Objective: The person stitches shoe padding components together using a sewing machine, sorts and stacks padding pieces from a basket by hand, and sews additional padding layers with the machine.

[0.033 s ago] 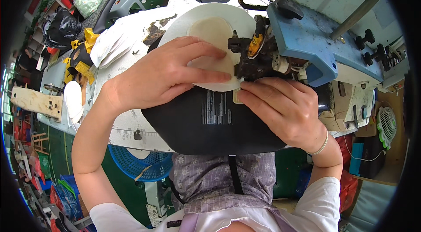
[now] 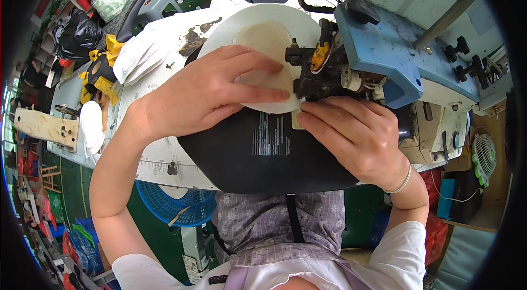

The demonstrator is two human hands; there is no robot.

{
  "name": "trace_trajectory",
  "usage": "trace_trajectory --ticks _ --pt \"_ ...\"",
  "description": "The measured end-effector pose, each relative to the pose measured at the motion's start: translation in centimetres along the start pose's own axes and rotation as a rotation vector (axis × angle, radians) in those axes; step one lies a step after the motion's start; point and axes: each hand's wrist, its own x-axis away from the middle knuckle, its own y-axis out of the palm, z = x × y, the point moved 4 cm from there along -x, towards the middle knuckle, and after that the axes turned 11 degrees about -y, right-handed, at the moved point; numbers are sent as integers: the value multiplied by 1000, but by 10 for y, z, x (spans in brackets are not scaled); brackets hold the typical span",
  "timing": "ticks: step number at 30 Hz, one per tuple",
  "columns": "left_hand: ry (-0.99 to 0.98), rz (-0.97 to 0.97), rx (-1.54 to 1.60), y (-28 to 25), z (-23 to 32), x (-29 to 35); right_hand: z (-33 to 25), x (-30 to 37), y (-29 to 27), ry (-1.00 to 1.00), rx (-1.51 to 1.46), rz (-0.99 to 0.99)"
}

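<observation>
The fingers of the left hand (image 2: 217, 88) are spread flat on the cream oval piece (image 2: 264, 35), which is set just left of the dark machine head (image 2: 324, 82), its long axis pointed away from the wearer. At the machine head's near side, the right hand's (image 2: 359, 136) fingers are bunched; whether anything is pinched cannot be told. The oval is backed by a pale round disc (image 2: 219, 31), left of the machine head.

Cream sheet (image 2: 263, 35), smooth, rounded at the far end. Lying flat on a round white disc (image 2: 219, 29), inside its far rim and partly covered across the middle. Close beside the black machine head (image 2: 318, 84); hard to trace at the near end.
</observation>
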Motion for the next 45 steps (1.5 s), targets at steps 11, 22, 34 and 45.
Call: trace_trajectory --ticks 11,22,34,45 --pt "-103 53 -140 4 17 1 1 2 0 22 -30 -23" --pt "-173 76 -287 6 41 1 2 2 1 34 -46 -10" --pt "-272 149 -509 24 79 -8 2 2 0 68 -78 47" --pt "-252 93 -91 4 64 0 -3 -3 -2 0 -55 69"
